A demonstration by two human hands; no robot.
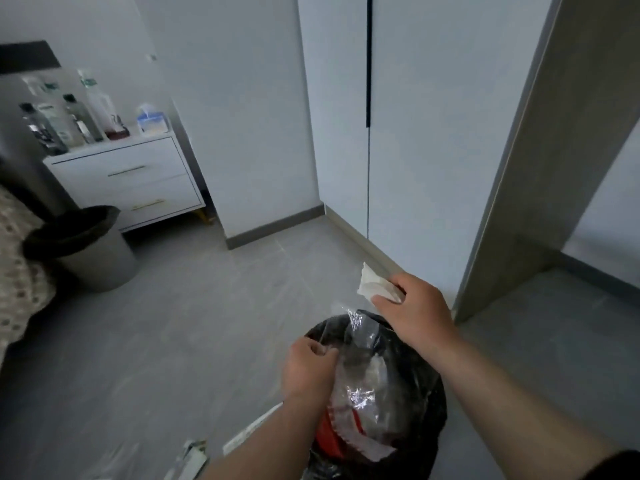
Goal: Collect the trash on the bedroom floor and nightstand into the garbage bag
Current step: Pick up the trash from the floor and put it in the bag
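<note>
Legible text: we find none; labels on the bottles (52, 128) atop the nightstand (138, 178) are too blurred.

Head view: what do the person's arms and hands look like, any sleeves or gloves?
The left hand and right hand are bare: no gloves, rings or watch visible. Forearms are uncovered; a dark sleeve edge shows only on the right arm.

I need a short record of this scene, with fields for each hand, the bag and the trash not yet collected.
left hand: grips the garbage bag at its near rim
right hand: pinches a white tissue over the bag
garbage bag: black, open, clear plastic wrappers inside
floor: scraps near the lower left edge
nightstand: bottles standing on top
</note>
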